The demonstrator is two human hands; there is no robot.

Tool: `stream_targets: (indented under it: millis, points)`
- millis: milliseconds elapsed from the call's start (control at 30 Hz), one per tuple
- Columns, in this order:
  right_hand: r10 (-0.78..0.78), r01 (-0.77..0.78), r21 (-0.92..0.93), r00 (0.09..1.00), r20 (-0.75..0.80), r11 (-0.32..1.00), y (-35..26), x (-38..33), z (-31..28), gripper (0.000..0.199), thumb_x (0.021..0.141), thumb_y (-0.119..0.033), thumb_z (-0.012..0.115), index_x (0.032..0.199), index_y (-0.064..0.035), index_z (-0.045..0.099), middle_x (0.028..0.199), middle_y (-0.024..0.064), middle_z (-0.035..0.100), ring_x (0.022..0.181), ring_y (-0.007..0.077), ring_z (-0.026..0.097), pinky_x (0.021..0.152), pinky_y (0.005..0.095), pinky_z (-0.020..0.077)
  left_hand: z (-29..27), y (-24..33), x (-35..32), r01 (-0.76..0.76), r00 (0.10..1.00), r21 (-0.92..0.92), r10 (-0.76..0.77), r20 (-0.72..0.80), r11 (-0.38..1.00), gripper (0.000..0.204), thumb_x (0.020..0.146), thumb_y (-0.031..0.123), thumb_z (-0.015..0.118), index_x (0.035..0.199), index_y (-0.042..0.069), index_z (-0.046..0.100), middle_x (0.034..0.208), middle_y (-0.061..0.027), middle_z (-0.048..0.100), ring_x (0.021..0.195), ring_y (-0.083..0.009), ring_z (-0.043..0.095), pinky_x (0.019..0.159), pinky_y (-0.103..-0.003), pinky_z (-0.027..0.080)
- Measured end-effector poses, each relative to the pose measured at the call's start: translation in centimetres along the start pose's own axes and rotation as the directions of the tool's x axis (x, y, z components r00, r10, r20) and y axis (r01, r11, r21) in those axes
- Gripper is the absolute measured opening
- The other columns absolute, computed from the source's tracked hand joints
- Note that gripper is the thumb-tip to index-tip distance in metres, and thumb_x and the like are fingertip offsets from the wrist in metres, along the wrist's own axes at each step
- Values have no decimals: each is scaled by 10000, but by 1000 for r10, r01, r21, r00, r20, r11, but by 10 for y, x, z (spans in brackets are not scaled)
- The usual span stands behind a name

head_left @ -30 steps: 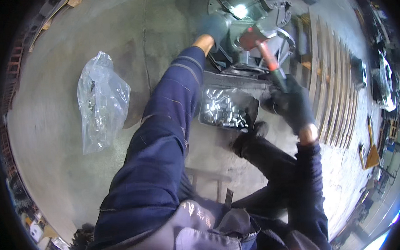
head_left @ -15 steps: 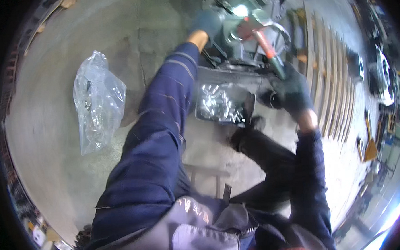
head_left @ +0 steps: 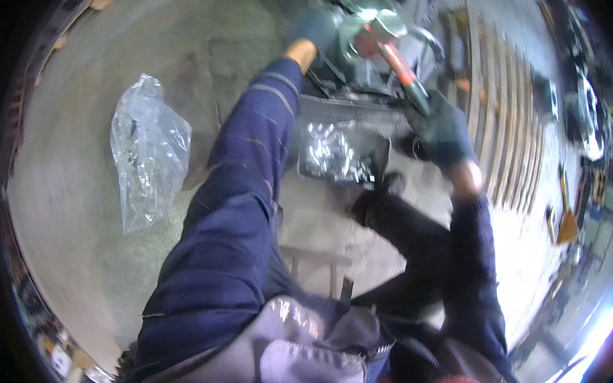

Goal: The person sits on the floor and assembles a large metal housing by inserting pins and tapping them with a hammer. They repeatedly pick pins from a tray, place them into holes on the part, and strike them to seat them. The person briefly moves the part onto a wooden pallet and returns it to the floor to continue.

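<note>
Two gloved hands up. My right hand has its grip wrapped tight around the orange-handled steel hammer, head up at the grey metal machine housing. Left hand rests against that housing; its grip is blurred, can't tell. Black tray of shiny metal bolts sits on the concrete floor just below. Clear plastic bag well to the left.

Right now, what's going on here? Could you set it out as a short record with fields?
Place: workshop with a concrete floor
Left hand: gloved, reaching up to a grey metal machine part
Right hand: gloved, gripping a hammer by its orange handle, head raised at the part
Below the hands: dark tray of shiny metal pieces
Left side: clear plastic bag on the floor
Right side: wooden slats
Sharpness: blurred near the hammer
</note>
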State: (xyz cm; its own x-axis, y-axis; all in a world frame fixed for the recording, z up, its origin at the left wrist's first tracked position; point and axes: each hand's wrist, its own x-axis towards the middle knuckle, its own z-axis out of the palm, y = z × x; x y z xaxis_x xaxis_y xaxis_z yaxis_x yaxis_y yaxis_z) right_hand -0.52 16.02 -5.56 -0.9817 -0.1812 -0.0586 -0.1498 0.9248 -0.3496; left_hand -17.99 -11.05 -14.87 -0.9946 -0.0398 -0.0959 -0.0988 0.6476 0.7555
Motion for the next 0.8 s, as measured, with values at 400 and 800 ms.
stream_targets:
  millis: [400, 800]
  points:
    - [-133, 202, 543, 977, -164, 815, -44, 2, -32, 282, 992, -302, 599, 1128, -61, 650, 919, 175, 703, 842, 281, 691, 724, 385, 562, 0, 6, -12, 20, 999, 38, -18, -49, 999, 538, 973, 484, 453, 1157, 65, 736, 1223, -245, 680, 1145, -446, 651, 1003, -511, 497]
    - [-118, 283, 193, 797, -593, 940, -69, 32, -169, 219, 1002, -147, 595, 1161, -70, 724, 890, 79, 726, 832, 224, 712, 738, 372, 591, 4, 0, -4, 50, 996, -14, -50, -74, 999, 587, 967, 557, 499, 1146, 57, 749, 1145, -235, 714, 1111, -431, 672, 955, -501, 504]
